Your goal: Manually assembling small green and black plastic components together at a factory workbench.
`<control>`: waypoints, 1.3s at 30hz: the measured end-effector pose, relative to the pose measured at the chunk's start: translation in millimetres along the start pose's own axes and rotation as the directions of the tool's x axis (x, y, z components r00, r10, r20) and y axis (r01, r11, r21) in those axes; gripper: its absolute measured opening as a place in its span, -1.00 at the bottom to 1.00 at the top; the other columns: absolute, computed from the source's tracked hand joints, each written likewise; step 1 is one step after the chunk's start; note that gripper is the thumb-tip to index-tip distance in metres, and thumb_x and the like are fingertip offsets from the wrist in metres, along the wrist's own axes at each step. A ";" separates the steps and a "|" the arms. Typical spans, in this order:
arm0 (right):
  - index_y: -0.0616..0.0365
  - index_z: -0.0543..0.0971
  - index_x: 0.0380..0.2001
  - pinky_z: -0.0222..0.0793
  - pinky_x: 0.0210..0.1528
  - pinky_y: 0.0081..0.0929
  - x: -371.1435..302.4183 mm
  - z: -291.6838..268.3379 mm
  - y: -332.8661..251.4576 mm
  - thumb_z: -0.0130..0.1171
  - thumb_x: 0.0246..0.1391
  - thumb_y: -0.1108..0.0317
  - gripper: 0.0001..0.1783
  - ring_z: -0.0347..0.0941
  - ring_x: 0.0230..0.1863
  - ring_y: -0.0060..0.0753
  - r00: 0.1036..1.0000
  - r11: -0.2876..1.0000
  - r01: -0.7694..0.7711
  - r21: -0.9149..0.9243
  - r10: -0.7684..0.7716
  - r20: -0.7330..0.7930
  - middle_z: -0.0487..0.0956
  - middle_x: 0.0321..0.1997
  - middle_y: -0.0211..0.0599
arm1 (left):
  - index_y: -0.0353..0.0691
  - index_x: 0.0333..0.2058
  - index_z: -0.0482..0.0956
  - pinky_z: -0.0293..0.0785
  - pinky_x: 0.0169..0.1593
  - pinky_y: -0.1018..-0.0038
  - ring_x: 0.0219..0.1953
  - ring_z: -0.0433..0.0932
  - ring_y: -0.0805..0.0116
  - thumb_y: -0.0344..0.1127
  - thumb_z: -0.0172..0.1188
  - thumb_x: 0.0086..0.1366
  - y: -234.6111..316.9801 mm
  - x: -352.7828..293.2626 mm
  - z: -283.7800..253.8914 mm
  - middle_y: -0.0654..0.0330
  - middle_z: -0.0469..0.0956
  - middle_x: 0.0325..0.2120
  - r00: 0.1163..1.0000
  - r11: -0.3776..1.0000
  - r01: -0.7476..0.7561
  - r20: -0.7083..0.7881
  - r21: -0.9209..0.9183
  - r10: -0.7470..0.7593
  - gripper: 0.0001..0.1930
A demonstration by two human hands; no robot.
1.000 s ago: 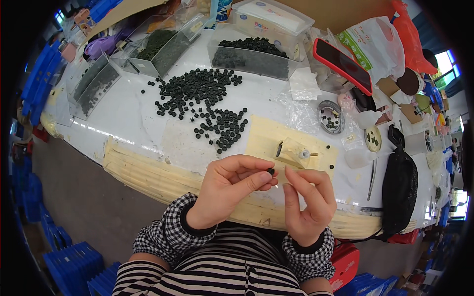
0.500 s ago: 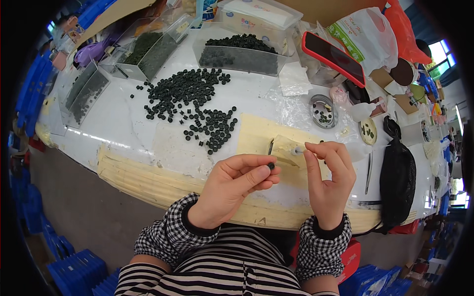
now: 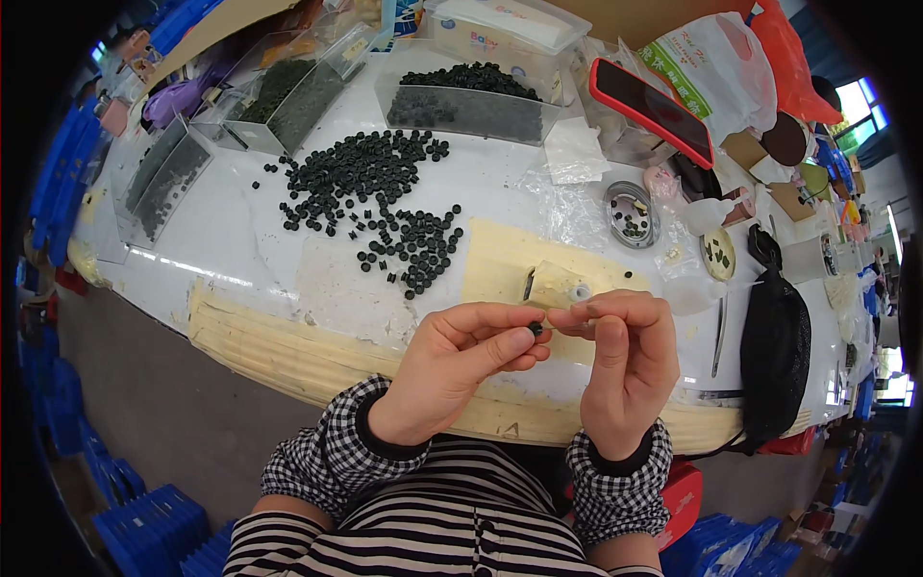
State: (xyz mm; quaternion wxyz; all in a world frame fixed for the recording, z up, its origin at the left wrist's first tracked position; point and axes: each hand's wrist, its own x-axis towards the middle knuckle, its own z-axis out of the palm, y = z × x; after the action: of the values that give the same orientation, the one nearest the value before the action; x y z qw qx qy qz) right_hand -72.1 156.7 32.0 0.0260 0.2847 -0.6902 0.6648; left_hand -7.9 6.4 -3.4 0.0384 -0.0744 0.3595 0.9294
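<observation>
My left hand pinches a small black grooved round piece between thumb and forefinger. Close by on its right, my right hand has its fingers closed on a thin stick-like tool, mostly hidden by the fingers. The tool's tip is at or beside the black piece; contact is too small to tell. Just beyond the hands sits a small whitish round pot on a yellowish block. More of the same black pieces lie loose on the table, left of the block.
A clear bin of black pieces stands at the back, with other clear bins to its left. A red-cased phone leans at the back right. Tweezers and a black mesh bag lie right. A round glass dish holds small pieces.
My right hand has moved left and slightly down, from the whitish pot to the black piece, bringing the thin tool with it. My left hand has barely shifted.
</observation>
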 end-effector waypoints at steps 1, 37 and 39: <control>0.37 0.43 -0.23 0.51 -0.14 -0.55 0.0 -0.2 0.4 -0.02 0.27 0.49 -0.88 0.57 -0.22 -0.41 1.000 1.000 0.001 -0.008 -0.001 0.007 0.50 -0.24 -0.14 | -0.32 -0.03 0.52 0.56 -0.06 0.58 -0.14 0.60 0.42 -0.45 0.09 0.35 0.2 0.1 0.2 0.07 0.60 -0.15 1.000 1.000 -0.002 0.007 0.004 0.002 -0.76; 0.24 0.60 -0.20 0.34 -0.22 -0.37 13.6 -14.1 13.2 0.26 -0.07 0.57 -0.72 0.42 -0.31 -0.20 0.946 0.608 0.231 -0.759 -0.324 0.029 0.53 -0.34 -0.23 | -0.44 -0.13 0.53 0.56 -0.08 0.51 -0.19 0.62 0.34 -0.65 0.17 0.22 3.0 -7.2 -0.6 0.03 0.61 -0.25 0.898 0.827 -0.372 -0.060 0.421 0.435 -0.78; 0.22 0.61 -0.13 0.33 -0.22 -0.37 7.8 -12.1 4.2 0.27 -0.09 0.57 -0.64 0.41 -0.32 -0.20 0.928 0.580 0.206 -0.788 -0.372 -0.031 0.53 -0.34 -0.24 | -0.44 -0.14 0.54 0.56 -0.08 0.51 -0.19 0.61 0.34 -0.65 0.17 0.22 3.0 -8.2 -2.4 0.04 0.60 -0.26 0.896 0.806 -0.378 -0.040 0.456 0.443 -0.78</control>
State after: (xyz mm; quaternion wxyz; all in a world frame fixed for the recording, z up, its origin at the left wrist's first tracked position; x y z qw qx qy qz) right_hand -84.6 164.9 32.7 0.3203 0.2890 -0.8453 0.3151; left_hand 0.0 2.4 -1.8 -0.1743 -0.0514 0.5677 0.8029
